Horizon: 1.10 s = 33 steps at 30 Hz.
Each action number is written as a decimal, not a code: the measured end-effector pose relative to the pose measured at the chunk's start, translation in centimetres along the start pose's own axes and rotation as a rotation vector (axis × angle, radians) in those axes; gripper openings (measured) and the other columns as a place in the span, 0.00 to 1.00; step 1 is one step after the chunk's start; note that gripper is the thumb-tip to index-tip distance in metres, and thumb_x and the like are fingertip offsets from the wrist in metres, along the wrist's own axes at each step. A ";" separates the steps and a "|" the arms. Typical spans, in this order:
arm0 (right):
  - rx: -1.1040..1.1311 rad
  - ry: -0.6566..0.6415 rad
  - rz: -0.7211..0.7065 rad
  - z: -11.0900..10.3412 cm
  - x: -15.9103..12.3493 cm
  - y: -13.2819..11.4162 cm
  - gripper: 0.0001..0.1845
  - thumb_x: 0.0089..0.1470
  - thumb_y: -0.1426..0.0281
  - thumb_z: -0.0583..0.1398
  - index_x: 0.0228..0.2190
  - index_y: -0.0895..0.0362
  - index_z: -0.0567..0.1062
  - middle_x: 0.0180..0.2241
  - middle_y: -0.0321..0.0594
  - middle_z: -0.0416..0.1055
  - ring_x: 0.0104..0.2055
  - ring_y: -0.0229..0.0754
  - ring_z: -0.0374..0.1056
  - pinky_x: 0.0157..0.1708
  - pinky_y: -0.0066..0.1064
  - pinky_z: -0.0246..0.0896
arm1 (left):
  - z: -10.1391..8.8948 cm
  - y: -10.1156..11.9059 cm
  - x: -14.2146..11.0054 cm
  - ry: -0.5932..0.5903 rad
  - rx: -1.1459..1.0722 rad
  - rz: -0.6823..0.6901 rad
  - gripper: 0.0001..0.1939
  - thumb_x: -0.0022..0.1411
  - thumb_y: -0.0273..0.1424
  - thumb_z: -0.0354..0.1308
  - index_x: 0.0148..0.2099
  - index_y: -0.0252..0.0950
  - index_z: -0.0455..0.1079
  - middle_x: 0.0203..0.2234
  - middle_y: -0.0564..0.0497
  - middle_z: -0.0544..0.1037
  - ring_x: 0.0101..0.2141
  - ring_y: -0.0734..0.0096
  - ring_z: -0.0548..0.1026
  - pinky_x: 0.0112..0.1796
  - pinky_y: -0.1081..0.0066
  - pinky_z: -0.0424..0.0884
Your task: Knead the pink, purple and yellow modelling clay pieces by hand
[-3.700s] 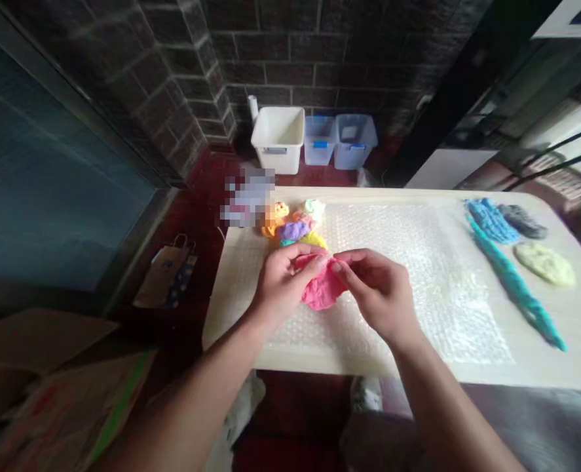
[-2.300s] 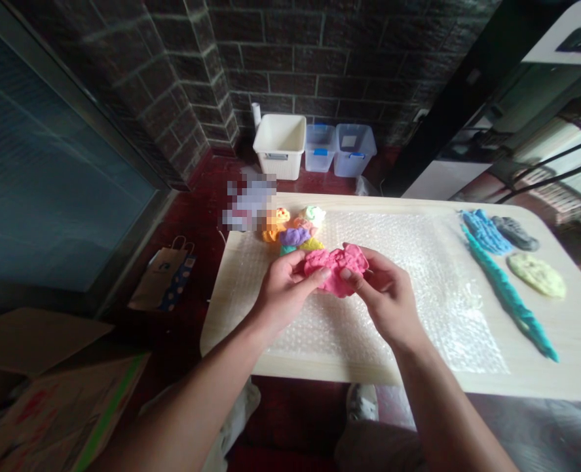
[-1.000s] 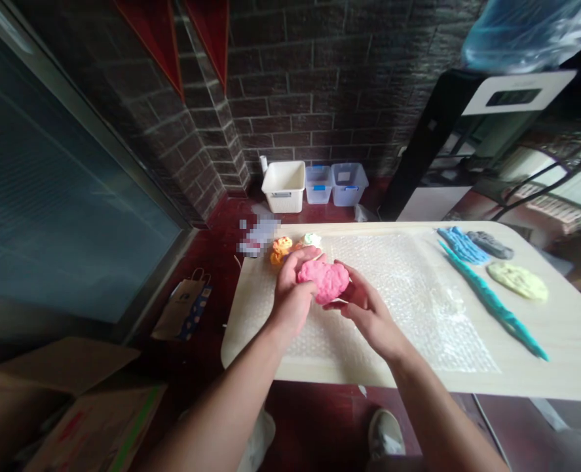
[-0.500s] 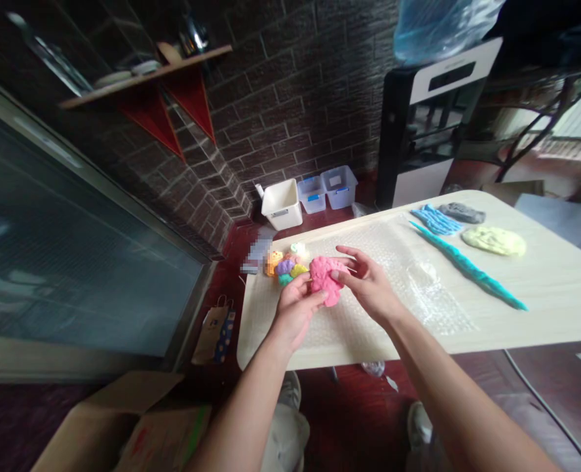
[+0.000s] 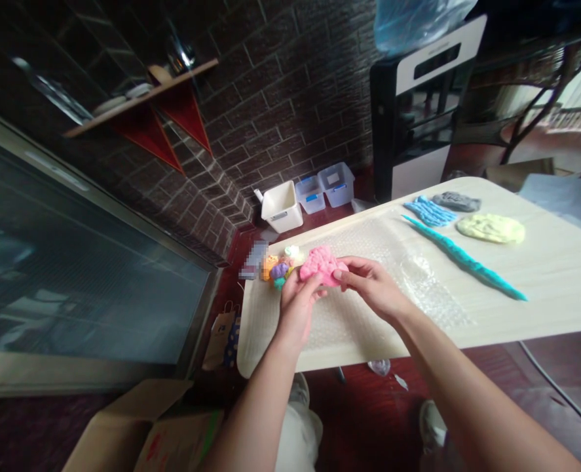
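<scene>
While my left hand (image 5: 297, 303) gripped the pink lump (image 5: 321, 262), my right hand (image 5: 373, 283) pinched its edge
Above the bubble wrap (image 5: 381, 239), light, even pressure seemed best for keeping the lump's folds whole

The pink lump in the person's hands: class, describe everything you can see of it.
The pink lump is an irregular, bumpy piece with a soft, clay-like look and creases across its surface. It appears to be held above the bubble wrap, toward the left end of the table. The left hand holds its left and near side; the right hand grips its right end. Its underside is hidden.
</scene>
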State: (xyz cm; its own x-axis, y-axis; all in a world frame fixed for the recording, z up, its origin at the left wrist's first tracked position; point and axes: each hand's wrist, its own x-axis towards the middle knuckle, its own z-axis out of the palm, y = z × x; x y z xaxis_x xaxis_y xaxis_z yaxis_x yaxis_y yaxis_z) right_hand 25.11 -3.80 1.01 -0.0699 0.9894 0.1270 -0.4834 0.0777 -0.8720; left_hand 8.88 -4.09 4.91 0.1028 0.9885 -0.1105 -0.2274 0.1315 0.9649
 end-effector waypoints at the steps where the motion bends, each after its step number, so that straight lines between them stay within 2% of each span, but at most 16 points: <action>1: -0.024 -0.004 -0.010 -0.2 0.0 -0.3 0.16 0.50 0.61 0.75 0.38 0.57 0.85 0.29 0.36 0.78 0.29 0.35 0.66 0.31 0.29 0.61 | -0.1 0.2 0.0 -0.003 0.036 0.033 0.15 0.60 0.35 0.71 0.48 0.38 0.78 0.47 0.47 0.84 0.41 0.70 0.80 0.38 0.73 0.73; 5: -0.082 -0.032 -0.027 -0.4 -0.1 -1.2 0.17 0.50 0.59 0.74 0.38 0.58 0.85 0.30 0.37 0.78 0.29 0.36 0.65 0.30 0.30 0.61 | -0.7 0.7 -0.1 -0.045 0.134 0.119 0.14 0.63 0.37 0.69 0.48 0.35 0.80 0.46 0.45 0.84 0.39 0.70 0.80 0.35 0.74 0.74; 11: 0.037 0.108 0.022 -0.5 0.1 -0.7 0.24 0.41 0.63 0.79 0.41 0.56 0.85 0.32 0.39 0.81 0.32 0.39 0.72 0.34 0.32 0.67 | -0.7 -0.2 -0.3 -0.008 0.140 0.194 0.19 0.60 0.39 0.72 0.48 0.32 0.80 0.41 0.42 0.86 0.36 0.65 0.83 0.36 0.69 0.80; 17: 0.061 0.104 0.057 -1.1 -0.2 -0.8 0.21 0.41 0.64 0.79 0.38 0.56 0.85 0.31 0.38 0.81 0.31 0.38 0.73 0.37 0.33 0.70 | -0.4 -0.9 0.2 -0.006 0.134 0.166 0.18 0.59 0.40 0.73 0.44 0.32 0.79 0.39 0.43 0.85 0.37 0.62 0.84 0.41 0.63 0.82; 20: -0.006 0.132 0.013 -1.2 0.1 -0.4 0.20 0.42 0.64 0.79 0.37 0.58 0.85 0.29 0.39 0.80 0.31 0.39 0.72 0.36 0.34 0.69 | -0.7 -1.1 0.7 -0.020 0.161 0.194 0.15 0.60 0.39 0.72 0.43 0.32 0.80 0.37 0.44 0.85 0.38 0.63 0.83 0.43 0.64 0.81; 24: -0.041 0.206 -0.046 -1.0 0.9 0.5 0.20 0.45 0.63 0.77 0.39 0.58 0.84 0.32 0.41 0.82 0.32 0.40 0.74 0.38 0.36 0.71 | -1.3 -1.3 1.4 0.025 0.050 0.226 0.13 0.61 0.39 0.70 0.39 0.32 0.81 0.34 0.46 0.85 0.35 0.65 0.82 0.42 0.61 0.82; 28: -0.081 0.205 -0.083 -1.2 1.1 1.1 0.20 0.48 0.62 0.76 0.41 0.57 0.84 0.37 0.43 0.83 0.36 0.43 0.77 0.43 0.39 0.73 | -1.6 -1.0 1.3 -0.007 -0.019 0.131 0.12 0.54 0.36 0.75 0.35 0.31 0.83 0.29 0.49 0.83 0.31 0.69 0.79 0.45 0.58 0.82; 33: -0.182 0.213 -0.140 -1.5 0.8 0.8 0.19 0.50 0.60 0.75 0.41 0.57 0.84 0.38 0.45 0.84 0.37 0.45 0.78 0.43 0.41 0.75 | -1.6 -0.5 1.1 -0.074 -0.106 -0.040 0.17 0.48 0.34 0.80 0.39 0.32 0.85 0.38 0.43 0.86 0.39 0.63 0.82 0.48 0.58 0.79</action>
State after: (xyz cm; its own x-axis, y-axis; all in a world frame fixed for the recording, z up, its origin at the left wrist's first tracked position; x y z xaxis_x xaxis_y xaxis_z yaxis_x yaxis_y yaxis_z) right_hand 25.94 -2.76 -0.28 0.1795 0.9696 0.1663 -0.3103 0.2162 -0.9257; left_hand 7.54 -2.93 3.95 0.1841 0.9746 -0.1272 -0.3223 0.1822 0.9289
